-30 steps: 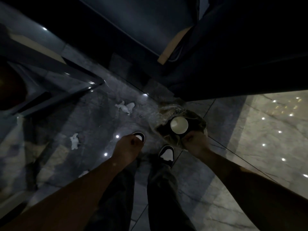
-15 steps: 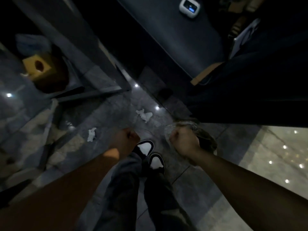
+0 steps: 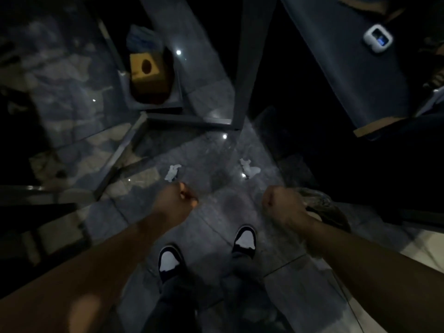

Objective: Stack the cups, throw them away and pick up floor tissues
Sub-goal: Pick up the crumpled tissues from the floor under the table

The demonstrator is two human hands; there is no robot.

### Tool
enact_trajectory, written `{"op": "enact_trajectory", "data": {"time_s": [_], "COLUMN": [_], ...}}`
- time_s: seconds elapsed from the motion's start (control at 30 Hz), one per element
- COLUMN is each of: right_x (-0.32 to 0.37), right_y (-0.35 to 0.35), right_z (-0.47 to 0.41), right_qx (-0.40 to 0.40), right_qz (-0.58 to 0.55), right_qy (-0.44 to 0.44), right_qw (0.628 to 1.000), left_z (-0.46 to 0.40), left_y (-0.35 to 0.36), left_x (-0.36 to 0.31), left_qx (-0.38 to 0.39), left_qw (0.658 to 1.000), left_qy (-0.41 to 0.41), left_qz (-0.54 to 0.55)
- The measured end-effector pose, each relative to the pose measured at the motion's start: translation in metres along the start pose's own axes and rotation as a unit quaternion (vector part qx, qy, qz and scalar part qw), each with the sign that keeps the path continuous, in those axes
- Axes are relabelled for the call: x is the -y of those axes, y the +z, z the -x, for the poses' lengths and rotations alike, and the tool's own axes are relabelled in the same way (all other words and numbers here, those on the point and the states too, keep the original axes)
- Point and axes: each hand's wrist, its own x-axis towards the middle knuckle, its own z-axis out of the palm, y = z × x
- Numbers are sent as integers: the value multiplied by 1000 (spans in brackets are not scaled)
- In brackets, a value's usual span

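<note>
Standing over two tissues point(image 3: 172, 172) point(image 3: 249, 169) on the floor point(image 3: 216, 212), neither lifted yet. Left hand point(image 3: 174, 200) curled into an empty-looking fist; right hand point(image 3: 281, 204) clenched beside the bin point(image 3: 326, 207), contents unclear. No cups in sight, probably binned. Tissue pickup left.

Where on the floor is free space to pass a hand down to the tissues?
The floor is bare between the left tissue and right tissue, ahead of both shoes. It is crowded at right, around the bag beside the right hand.
</note>
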Motion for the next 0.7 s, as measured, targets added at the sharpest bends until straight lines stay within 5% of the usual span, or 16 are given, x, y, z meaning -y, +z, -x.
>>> {"op": "enact_trajectory", "data": {"time_s": [0.57,0.7], "right_x": [102,99], "right_y": [162,196], "right_z": [-130,-190], "right_qx": [4,27], "right_qz": [195,234], "right_qy": [-175,-246], "right_qw": [965,940], "left_z": [-101,-162], "left_y": [3,11], "left_x": [178,201], "left_qx": [-66,-98], "left_qw": [998,991], "left_qy": [16,66], "left_qz": [8,-69]}}
